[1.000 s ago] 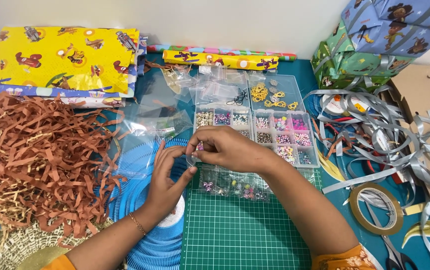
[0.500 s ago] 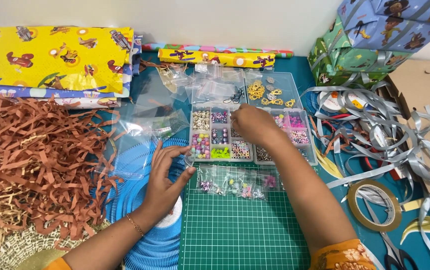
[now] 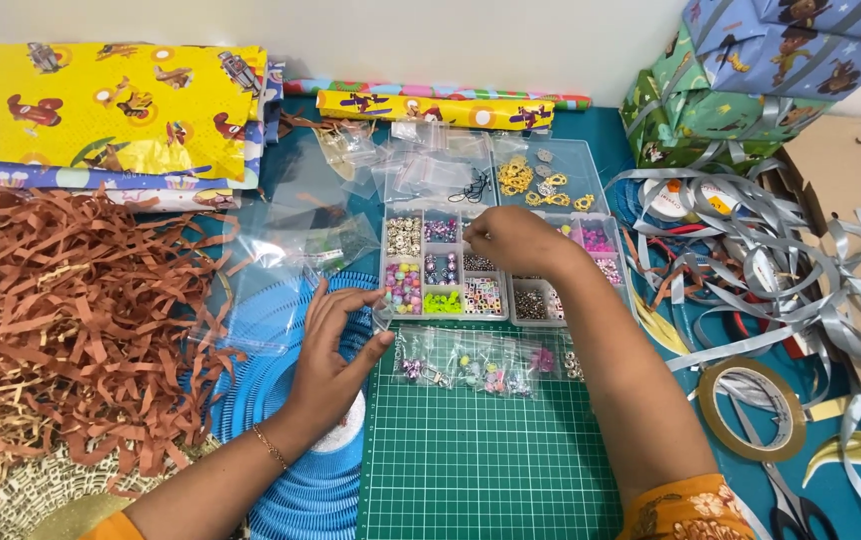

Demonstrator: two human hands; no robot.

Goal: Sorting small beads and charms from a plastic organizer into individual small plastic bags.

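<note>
The right hand point(image 3: 516, 240) pinches narrowly over the bead organizer box point(image 3: 446, 265), which sits at twelve o'clock of the green cutting mat point(image 3: 491, 460), so picking cleanly favours fingertips on one bead while the half-open left hand point(image 3: 336, 345) steadies the box's nine-o'clock edge.

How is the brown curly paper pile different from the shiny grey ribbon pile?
The shredded brown paper is dull, in thin crinkled strips, and heaped on the left, beside the left hand. The silver ribbon is glossy, in wider smooth bands that loop loosely, and sprawls on the right, beyond the right hand. Both are tangled heaps of long strips on the table.
</note>
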